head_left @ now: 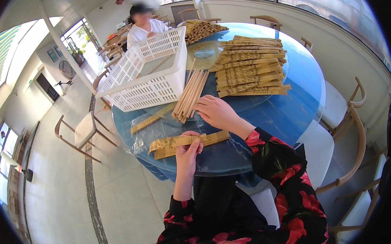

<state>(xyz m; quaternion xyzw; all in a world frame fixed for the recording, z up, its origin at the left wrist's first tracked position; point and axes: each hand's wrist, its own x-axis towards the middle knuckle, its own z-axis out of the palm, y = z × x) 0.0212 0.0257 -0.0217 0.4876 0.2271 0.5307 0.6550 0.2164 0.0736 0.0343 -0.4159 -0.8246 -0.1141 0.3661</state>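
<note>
My left hand (pixel 188 153) is closed round several brown printed paper chopstick sleeves (pixel 167 143), its thumb pressed on top; they fan out to both sides of it near the table's front edge. My right hand (pixel 219 112) bends over the lower end of a loose pile of pale wooden chopsticks (pixel 191 94), fingertips pinched at the pile's right side; how many sticks they grip is hidden. One more brown sleeve (pixel 151 119) lies flat at the left of the chopsticks, partly under them, by crumpled clear plastic film (pixel 137 144).
A white slotted plastic basket (pixel 150 90) stands at the left of the round blue-covered table (pixel 305 79). Behind my right hand is a tall stack of filled brown sleeves (pixel 251 67), with another heap (pixel 203 31) farther off. Across the table sits a person (pixel 143 29). Wooden chairs (pixel 85 131) surround the table.
</note>
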